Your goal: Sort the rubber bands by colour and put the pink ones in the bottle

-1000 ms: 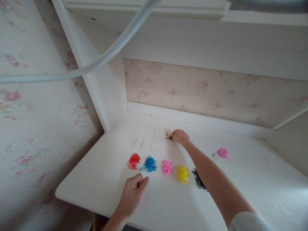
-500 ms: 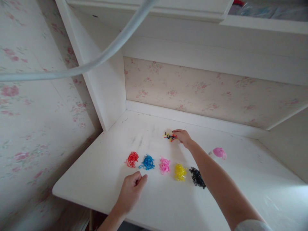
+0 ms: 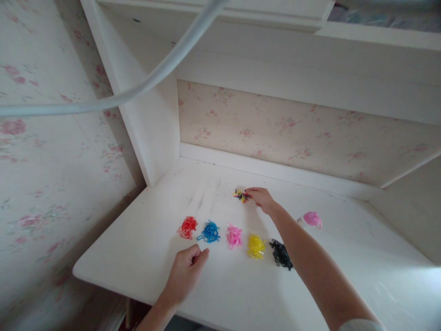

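Observation:
My right hand (image 3: pixel 261 198) reaches to a small mixed pile of rubber bands (image 3: pixel 241 196) in yellow, black and red. Its fingertips are pinched together at the pile's right side; what sits between them is too small to make out. My left hand (image 3: pixel 188 267) is closed in a fist above the front of the table, its inside hidden. Beyond it lie sorted heaps: red rubber bands (image 3: pixel 188 227), blue rubber bands (image 3: pixel 209 231), pink rubber bands (image 3: pixel 234 236), yellow rubber bands (image 3: pixel 256 247) and black rubber bands (image 3: pixel 281 253), the last partly behind my right forearm.
A pink-and-white object (image 3: pixel 312 219) lies right of my forearm. The white table (image 3: pixel 138 243) meets a side panel (image 3: pixel 158 133) and a back wall, with a shelf overhead. A pale cable (image 3: pixel 151 82) crosses the upper left, close to the camera.
My right hand has shifted slightly at the mixed pile, with fewer red bands showing by its fingertips. My left fist holds its pose. The whole view has slid a little.

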Demonstrator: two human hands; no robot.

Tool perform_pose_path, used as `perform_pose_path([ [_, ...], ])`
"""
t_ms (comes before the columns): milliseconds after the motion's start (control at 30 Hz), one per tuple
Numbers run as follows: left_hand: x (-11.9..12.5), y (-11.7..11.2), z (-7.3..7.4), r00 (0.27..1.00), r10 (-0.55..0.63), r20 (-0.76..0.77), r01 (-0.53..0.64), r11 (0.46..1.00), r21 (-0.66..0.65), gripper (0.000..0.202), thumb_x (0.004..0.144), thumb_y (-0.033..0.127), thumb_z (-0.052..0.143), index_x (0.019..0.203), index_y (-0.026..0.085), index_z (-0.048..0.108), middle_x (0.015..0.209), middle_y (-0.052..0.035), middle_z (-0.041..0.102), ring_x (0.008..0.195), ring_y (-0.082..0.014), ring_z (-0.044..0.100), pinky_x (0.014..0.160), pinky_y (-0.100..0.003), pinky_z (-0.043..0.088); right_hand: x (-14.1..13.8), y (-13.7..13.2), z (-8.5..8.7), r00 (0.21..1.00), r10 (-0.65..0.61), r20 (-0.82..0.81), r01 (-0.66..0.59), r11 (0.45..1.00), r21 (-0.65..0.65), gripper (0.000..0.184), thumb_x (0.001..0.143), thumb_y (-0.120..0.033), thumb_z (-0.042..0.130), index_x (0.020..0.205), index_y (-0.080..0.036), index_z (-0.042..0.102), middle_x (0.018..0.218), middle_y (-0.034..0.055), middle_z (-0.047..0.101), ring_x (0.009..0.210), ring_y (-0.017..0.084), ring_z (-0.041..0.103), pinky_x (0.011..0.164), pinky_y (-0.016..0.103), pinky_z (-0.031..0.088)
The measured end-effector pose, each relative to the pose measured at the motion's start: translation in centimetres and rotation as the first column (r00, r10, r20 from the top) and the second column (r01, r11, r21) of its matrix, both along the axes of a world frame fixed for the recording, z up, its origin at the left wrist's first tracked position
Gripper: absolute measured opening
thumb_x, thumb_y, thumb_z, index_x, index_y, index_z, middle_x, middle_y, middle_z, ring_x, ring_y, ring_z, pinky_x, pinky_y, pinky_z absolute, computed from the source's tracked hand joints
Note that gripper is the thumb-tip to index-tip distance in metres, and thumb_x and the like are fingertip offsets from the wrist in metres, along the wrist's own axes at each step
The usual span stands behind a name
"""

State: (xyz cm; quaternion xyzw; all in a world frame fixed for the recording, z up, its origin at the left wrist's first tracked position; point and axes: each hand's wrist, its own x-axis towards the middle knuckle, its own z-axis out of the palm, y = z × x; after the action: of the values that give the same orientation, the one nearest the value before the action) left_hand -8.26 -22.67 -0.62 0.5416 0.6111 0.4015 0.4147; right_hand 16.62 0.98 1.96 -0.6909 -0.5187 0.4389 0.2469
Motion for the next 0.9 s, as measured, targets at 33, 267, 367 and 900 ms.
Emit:
perform_pose_path([
  [33,0.0,0.0,0.0,1.0,0.002,0.001,-0.002,1.0,0.0,0.044,0.083,0.05,0.046,0.055,0.021,0.027,0.052,0.0072,0.024,0.051,-0.0088,0.028,0.048,-0.021,0.023,0.0,0.0,0.0,1.0,-0.004,-0.002,0.004,1.0,0.007,0.034,0.089,-0.034,0.055,0.118,-0.016,0.053,0.117,0.007,0.056,0.097,0.018,0.058,0.081,0.039,0.05],
  [267,0.0,0.1,-0.1,1.0,0.011,-0.02,-0.011,1.0,0.002,0.043,0.083,0.047,0.047,0.054,0.021,0.028,0.052,0.0072,0.025,0.051,-0.0087,0.029,0.048,-0.021,0.023,-0.1,-0.7,0.4,1.0,-0.007,0.006,0.007,0.999,0.053,0.031,0.089,-0.042,0.054,0.102,-0.014,0.059,0.081,-0.0002,0.06,0.06,0.008,0.055,0.054,0.022,0.047],
  [367,0.0,0.1,-0.2,0.999,0.011,-0.036,-0.011,1.0,0.015,0.043,0.083,0.046,0.047,0.054,0.021,0.028,0.052,0.0073,0.025,0.051,-0.0087,0.029,0.048,-0.021,0.023,-0.3,-1.6,0.9,1.0,0.004,0.0,-0.004,0.995,0.096,0.038,0.082,-0.049,0.057,0.095,-0.013,0.064,0.051,-0.0087,0.043,0.038,0.003,0.031,0.038,0.018,0.024],
  [900,0.0,-0.2,-0.2,0.997,-0.024,-0.074,0.027,0.999,0.041,0.045,0.085,0.051,0.045,0.057,0.021,0.027,0.054,0.0074,0.025,0.052,-0.0093,0.03,0.05,-0.022,0.024,0.8,-8.3,3.9,0.958,0.01,-0.287,0.015,0.996,0.084,0.03,0.074,-0.048,0.059,0.074,-0.018,0.057,0.043,-0.0133,0.019,0.039,0.005,0.012,0.036,0.022,0.013],
])
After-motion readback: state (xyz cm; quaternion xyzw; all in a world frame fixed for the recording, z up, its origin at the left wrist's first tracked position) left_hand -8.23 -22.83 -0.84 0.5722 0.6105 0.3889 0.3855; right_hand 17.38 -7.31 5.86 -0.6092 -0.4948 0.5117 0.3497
